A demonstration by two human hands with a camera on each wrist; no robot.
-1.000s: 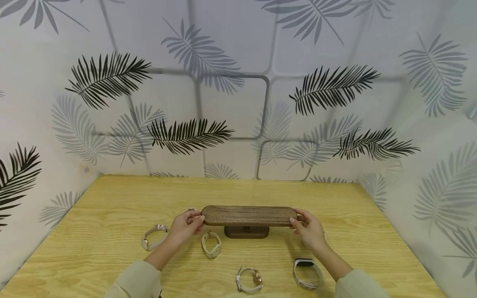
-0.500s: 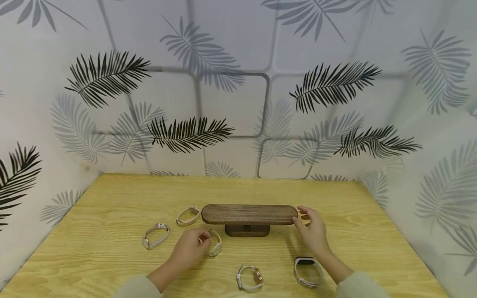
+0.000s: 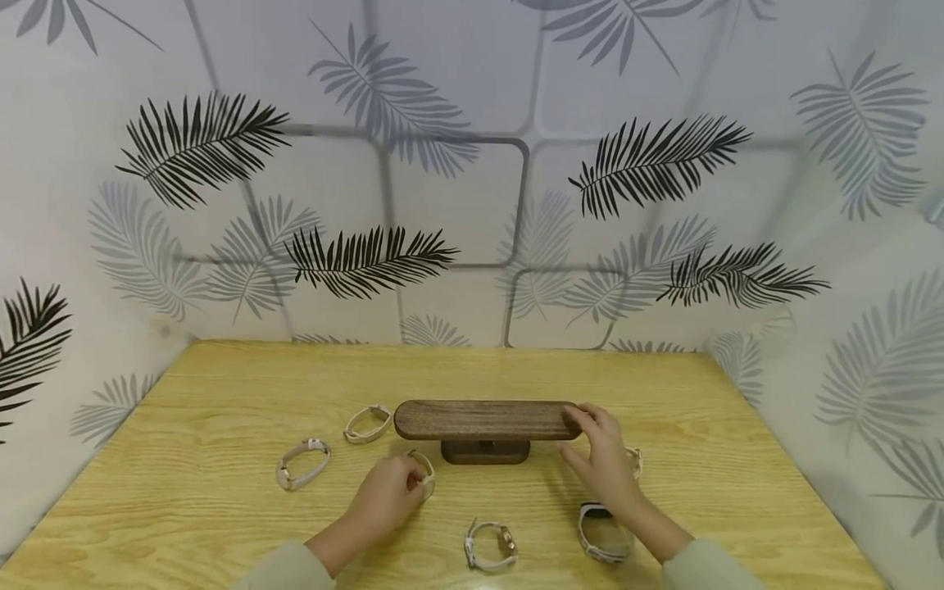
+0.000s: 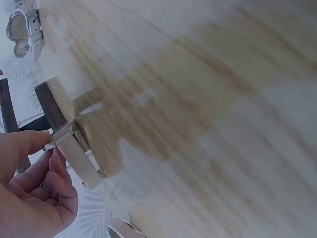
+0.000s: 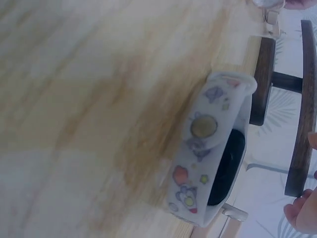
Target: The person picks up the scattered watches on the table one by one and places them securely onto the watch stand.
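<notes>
My left hand (image 3: 382,496) is low over the table and pinches a pale-strapped watch (image 3: 428,475) between thumb and fingers. In the left wrist view the thumb and index finger hold one end of this watch (image 4: 79,161), beside the base of the stand. The dark wooden display stand (image 3: 479,419) has a long rounded bar on a short base. My right hand (image 3: 606,459) touches the bar's right end with its fingers, while the thumb stays apart, below the bar. A white smart band (image 5: 198,148) with printed pictures lies under the right forearm.
Two light-strapped watches, a left one (image 3: 303,465) and a farther one (image 3: 368,424), lie left of the stand. A white watch with a gold case (image 3: 490,547) lies in front. Another watch (image 3: 635,461) is partly hidden behind the right hand. A leaf-patterned curtain (image 3: 472,205) surrounds the table.
My left hand has left the stand's left end and moved down to the pale-strapped watch, which it now pinches. The right hand has slid slightly inward along the bar.
</notes>
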